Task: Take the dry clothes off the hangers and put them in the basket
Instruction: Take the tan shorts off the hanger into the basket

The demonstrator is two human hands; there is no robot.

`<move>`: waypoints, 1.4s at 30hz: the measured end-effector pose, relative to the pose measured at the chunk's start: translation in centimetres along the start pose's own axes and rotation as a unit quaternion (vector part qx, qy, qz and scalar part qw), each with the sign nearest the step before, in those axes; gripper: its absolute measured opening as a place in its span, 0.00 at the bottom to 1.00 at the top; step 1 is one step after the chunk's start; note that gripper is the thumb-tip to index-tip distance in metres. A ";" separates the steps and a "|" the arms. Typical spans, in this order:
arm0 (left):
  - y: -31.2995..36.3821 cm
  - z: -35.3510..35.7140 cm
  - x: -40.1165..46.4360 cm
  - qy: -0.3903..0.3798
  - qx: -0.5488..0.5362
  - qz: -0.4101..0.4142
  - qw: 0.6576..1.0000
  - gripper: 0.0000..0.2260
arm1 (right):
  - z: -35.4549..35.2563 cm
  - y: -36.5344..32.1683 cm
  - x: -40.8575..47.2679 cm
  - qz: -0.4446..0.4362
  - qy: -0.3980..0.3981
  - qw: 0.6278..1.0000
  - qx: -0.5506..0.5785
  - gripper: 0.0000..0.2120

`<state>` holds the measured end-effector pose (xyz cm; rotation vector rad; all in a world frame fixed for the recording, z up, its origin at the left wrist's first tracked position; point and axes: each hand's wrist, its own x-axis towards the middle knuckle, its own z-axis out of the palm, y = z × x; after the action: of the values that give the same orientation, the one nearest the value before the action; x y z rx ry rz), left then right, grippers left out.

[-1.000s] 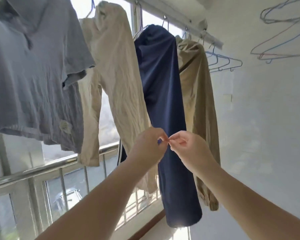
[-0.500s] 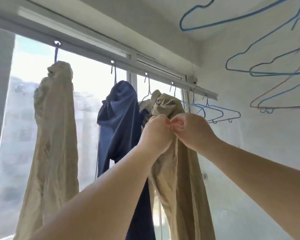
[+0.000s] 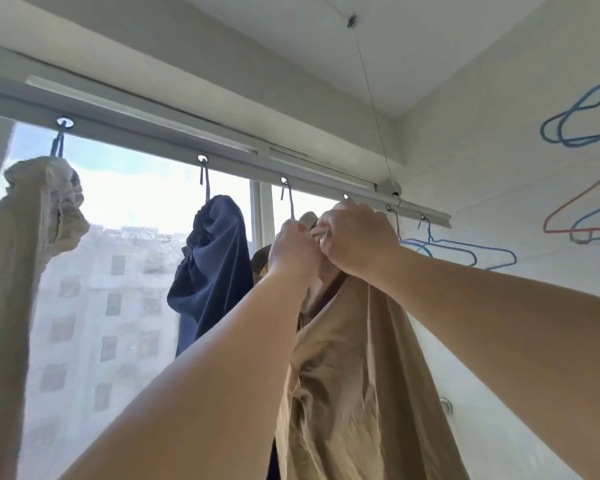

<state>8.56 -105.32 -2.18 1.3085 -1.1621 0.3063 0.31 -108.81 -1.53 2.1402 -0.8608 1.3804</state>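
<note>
A tan garment (image 3: 357, 358) hangs from the white drying rail (image 3: 243, 162) under the ceiling. Both my hands are raised to its top. My left hand (image 3: 293, 249) grips the bunched fabric there, and my right hand (image 3: 355, 239) grips the top of the garment close beside it, just under a rail hole. The hanger under the fabric is hidden by my hands. Left of it hang navy trousers (image 3: 212, 268) and, further left, a cream garment (image 3: 25, 258), each on a hook in the rail. No basket is in view.
Empty blue and pink wire hangers (image 3: 465, 249) hang at the rail's right end. More empty hangers (image 3: 582, 216) hang at the far right against the white wall. A thin cord (image 3: 374, 98) runs from the ceiling down to the rail. The window lies behind the clothes.
My view has tilted up from the hanging trouser legs to the rail. Both hands rose from waist height to the top of the tan garment and now grip it.
</note>
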 end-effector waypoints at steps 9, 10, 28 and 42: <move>-2.3 2.7 7.8 -0.013 -0.081 -0.019 0.996 0.22 | 2.8 1.0 3.9 0.024 -0.004 0.999 -0.027 0.16; -2.4 3.0 8.3 -0.024 -0.083 -0.022 0.996 0.25 | 2.9 1.3 3.9 0.015 -0.001 0.999 -0.034 0.15; -2.9 5.7 8.5 -0.034 -0.079 0.106 0.991 0.13 | 4.8 5.0 5.0 0.028 0.038 0.996 -0.080 0.14; -2.2 6.0 8.7 -0.062 -0.064 0.205 0.975 0.15 | 5.2 6.3 6.2 0.096 0.033 0.995 0.026 0.12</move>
<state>11.21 -114.69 2.46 0.9782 -1.5330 0.4454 0.98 -118.29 2.28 2.0834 -1.0369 1.5743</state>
